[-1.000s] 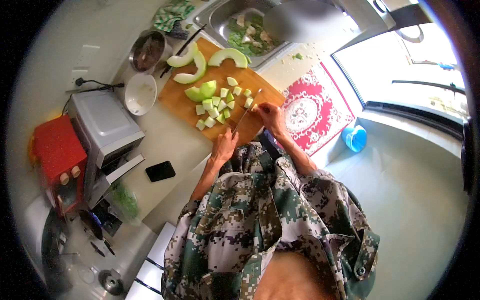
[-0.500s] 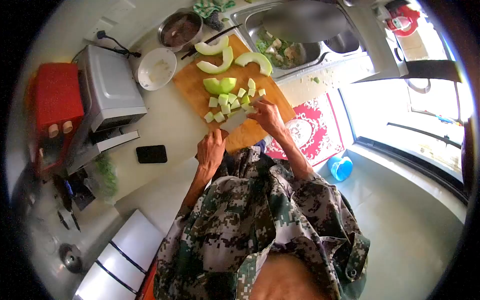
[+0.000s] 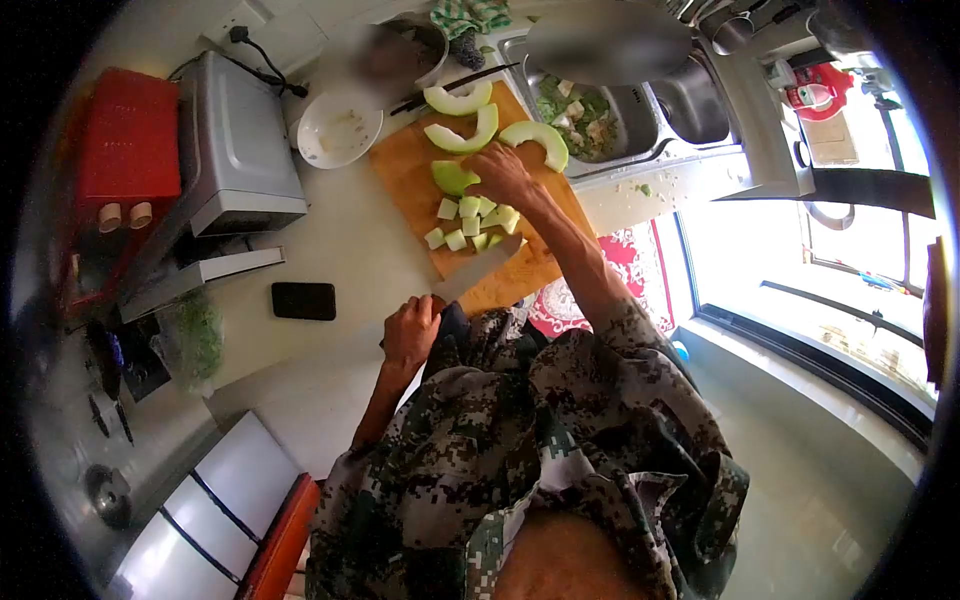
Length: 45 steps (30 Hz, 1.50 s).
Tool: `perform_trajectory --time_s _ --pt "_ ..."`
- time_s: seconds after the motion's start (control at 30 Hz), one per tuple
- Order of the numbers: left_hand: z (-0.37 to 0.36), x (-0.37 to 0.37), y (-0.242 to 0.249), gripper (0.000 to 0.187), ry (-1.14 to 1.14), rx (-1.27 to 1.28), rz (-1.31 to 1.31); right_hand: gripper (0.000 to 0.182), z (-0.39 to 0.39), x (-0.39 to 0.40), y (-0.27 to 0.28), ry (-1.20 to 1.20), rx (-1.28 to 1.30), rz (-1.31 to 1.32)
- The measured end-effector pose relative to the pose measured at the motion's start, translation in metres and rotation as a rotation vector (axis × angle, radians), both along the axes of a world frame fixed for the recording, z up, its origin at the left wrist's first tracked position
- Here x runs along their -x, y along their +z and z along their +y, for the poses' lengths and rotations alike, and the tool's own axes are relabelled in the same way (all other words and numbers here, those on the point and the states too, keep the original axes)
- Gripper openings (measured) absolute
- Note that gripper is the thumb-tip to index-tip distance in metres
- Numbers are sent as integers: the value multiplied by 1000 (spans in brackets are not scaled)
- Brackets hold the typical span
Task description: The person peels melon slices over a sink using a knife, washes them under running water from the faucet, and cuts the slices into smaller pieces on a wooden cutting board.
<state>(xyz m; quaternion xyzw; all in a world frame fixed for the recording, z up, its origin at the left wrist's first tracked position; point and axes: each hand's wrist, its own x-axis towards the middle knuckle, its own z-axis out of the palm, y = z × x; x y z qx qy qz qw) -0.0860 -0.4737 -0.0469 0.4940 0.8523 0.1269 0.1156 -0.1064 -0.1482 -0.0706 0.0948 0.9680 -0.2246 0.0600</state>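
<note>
Pale and crowded, the counter (image 3: 330, 250) carried a wooden board (image 3: 405, 165) near its far edge, just before the sink (image 3: 640, 105). On the board lay three curved melon slices (image 3: 460, 100), a bigger green chunk (image 3: 452, 177) and a small heap of cubes (image 3: 470, 225).

The left hand (image 3: 410, 330) was closed around the handle of a knife (image 3: 478, 268). Its blade lay flat and low over the near part of the board, with the tip close to the cubes. The hand itself was over the counter edge, close to the person's body.

The right hand (image 3: 500, 172) was stretched forward over the board, with its fingers bent down beside the green chunk and just under the slices. It touched the melon there, but I could not tell if it really gripped a piece.

To the left of the board stood a white bowl (image 3: 340, 130), and behind it a metal pot (image 3: 405, 50), blurred. A microwave (image 3: 235, 140) and a red appliance (image 3: 125, 130) stood further left. A black phone (image 3: 303, 300) lay on the counter, well apart from the board. Green peels filled the sink. A red rug (image 3: 640, 270) lay on the floor below.
</note>
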Motion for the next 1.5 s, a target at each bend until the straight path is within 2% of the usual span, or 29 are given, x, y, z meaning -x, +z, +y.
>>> perform_trajectory --time_s 0.03,0.1,0.13,0.2,0.23,0.27,0.37,0.43,0.47,0.5,0.53,0.6,0.63,0.7,0.77,0.8,0.93,1.0,1.07,1.13,1.2,1.27,1.37,1.5 --pt "-2 -1 -2 38 -24 85 -69 56 1 12 0 1 1 0" --pt "-4 -5 -11 37 -67 63 -109 66 3 29 -5 98 -145 -253" --pt "-1 -7 -12 36 -110 34 -148 66 8 35 -13 145 -145 -265" --pt "8 -10 -16 30 -132 -2 -206 61 14 29 -17 89 -121 -206" --pt "16 -11 -18 26 -119 34 -315 51 16 33 -13 94 -78 -252" --pt "25 -12 -19 24 -105 69 -424 51 20 31 -6 93 -89 -256" --pt "47 -11 -25 26 -154 55 -522 47 21 19 31 52 -40 -265" --pt "55 -2 -23 28 -190 48 -448 48 34 -8 57 -142 277 -29" --pt "58 5 -22 31 -221 42 -374 52 46 -22 38 -205 439 87" --pt "60 17 -19 31 -203 112 -418 55 58 -38 17 -267 604 204" --pt "57 28 -22 31 -205 113 -419 57 53 -63 44 -388 651 202" --pt "50 54 -30 31 -269 91 -341 55 55 -102 43 -436 719 264" --pt "52 66 -24 31 -271 93 -341 53 55 -118 43 -507 820 195" --pt "56 88 -19 32 -371 159 -189 51 55 -135 27 -587 924 126" --pt "64 101 -19 31 -416 167 -203 47 56 -146 -5 -686 1054 138" --pt "70 107 -19 31 -451 175 -219 47 51 -144 -3 -626 1161 216" --pt "80 116 -22 29 -519 184 -132 44 44 -133 7 -652 1112 137" --pt "88 121 -20 26 -426 189 -158 42 40 -129 8 -666 1120 112" --pt "96 127 -14 25 -420 171 -140 38 37 -123 14 -641 1186 171" --pt "103 136 -8 25 -417 139 -117 37 37 -119 -3 -681 1147 122" --pt "111 146 -1 24 -423 183 -127 37 34 -108 -10 -642 1196 191" --pt "114 153 0 24 -419 185 -89 38 29 -96 8 -632 1130 277" --pt "119 157 5 26 -399 194 -59 43 38 -84 -3 -572 918 294" --pt "112 154 8 28 -302 260 -149 45 34 -89 27 -600 961 422"
